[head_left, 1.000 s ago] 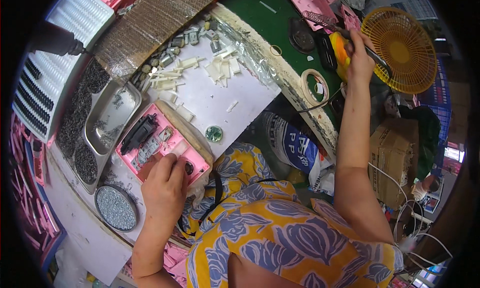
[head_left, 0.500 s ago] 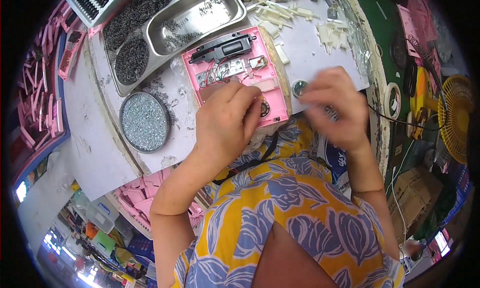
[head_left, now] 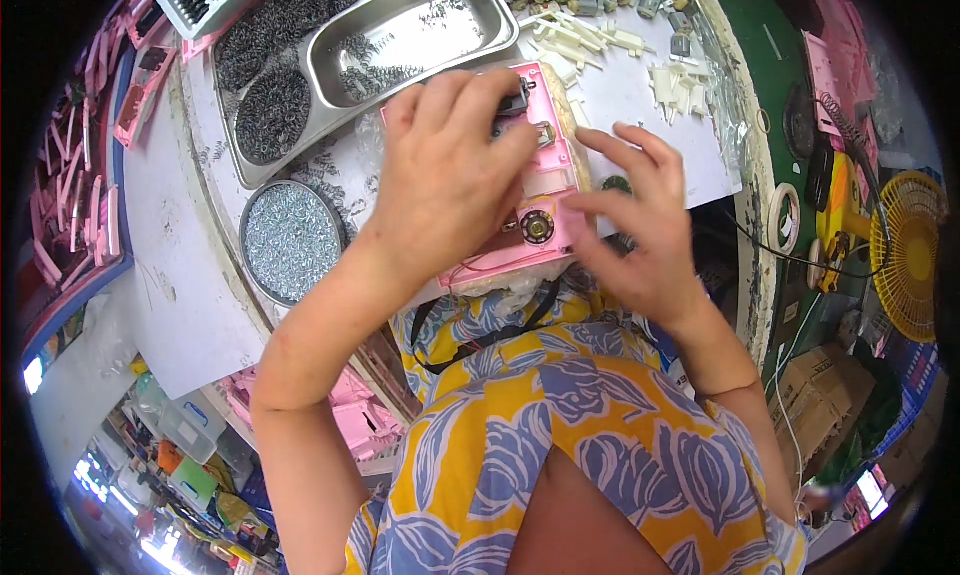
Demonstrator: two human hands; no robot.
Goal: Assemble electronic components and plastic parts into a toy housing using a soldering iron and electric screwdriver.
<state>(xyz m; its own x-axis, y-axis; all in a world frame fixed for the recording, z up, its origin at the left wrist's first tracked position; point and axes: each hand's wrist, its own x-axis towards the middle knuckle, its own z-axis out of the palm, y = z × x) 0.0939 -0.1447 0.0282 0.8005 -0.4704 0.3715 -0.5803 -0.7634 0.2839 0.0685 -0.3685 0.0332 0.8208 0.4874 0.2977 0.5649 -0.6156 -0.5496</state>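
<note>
Covering most of the pink casing (head_left: pixel 545 230), the left hand (head_left: pixel 450 180) lies flat over it, fingers curled down on its far end near a black part; whether it grips is unclear. Right hand (head_left: pixel 640 225) is half open, fingers spread, touching the casing's right edge, holding nothing visible. Casing sits at the bench (head_left: pixel 190 275) near edge, a small round speaker (head_left: pixel 537 227) showing in it between the hands. Steel tray (head_left: pixel 420 35) just beyond the left hand holds small metal springs; a round tin (head_left: pixel 290 240) of shiny bits sits left of the casing. Dark spring piles (head_left: pixel 270 110) lie in a larger tray at the far left. White plastic pieces (head_left: pixel 610 45) scattered on white paper at the far edge. Yellow fan (head_left: pixel 910 255) well off right.
</note>
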